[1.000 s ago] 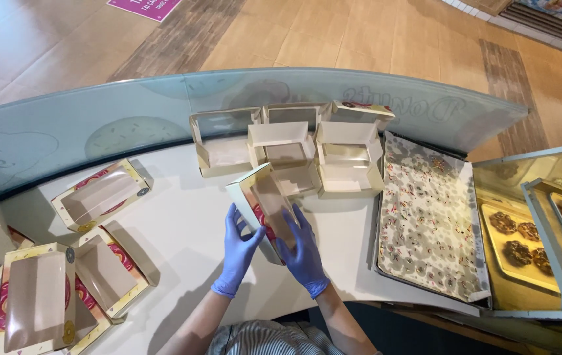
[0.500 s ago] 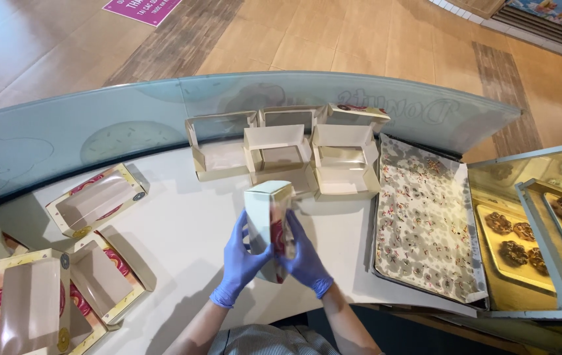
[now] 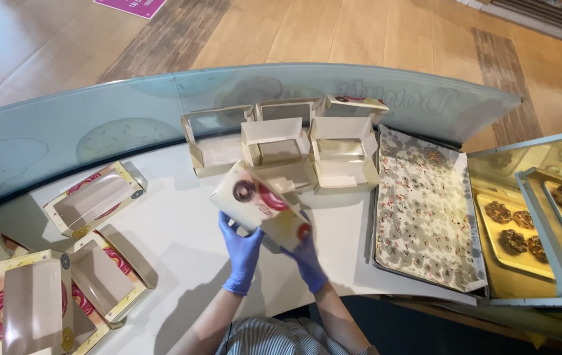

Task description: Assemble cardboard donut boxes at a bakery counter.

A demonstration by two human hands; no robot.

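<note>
Above the near edge of the white counter point(image 3: 182, 223), a printed cardboard box point(image 3: 261, 204) is gripped from both sides by the gloved left hand point(image 3: 241, 253) and right hand point(image 3: 307, 260), tilted; its far face is hidden. Beyond stand three open boxes point(image 3: 277, 141) by the glass screen point(image 3: 130, 118). Right lies one sprinkle-strewn tray point(image 3: 425, 217). Left, three windowed boxes point(image 3: 93, 200), the nearest cut off

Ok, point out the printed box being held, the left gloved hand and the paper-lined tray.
printed doughnut box point(image 3: 261, 207), head view, on its printed face.
left hand point(image 3: 241, 253), head view, on the glove's back.
paper-lined tray point(image 3: 425, 217), head view, on the sprinkle-strewn paper.
</note>
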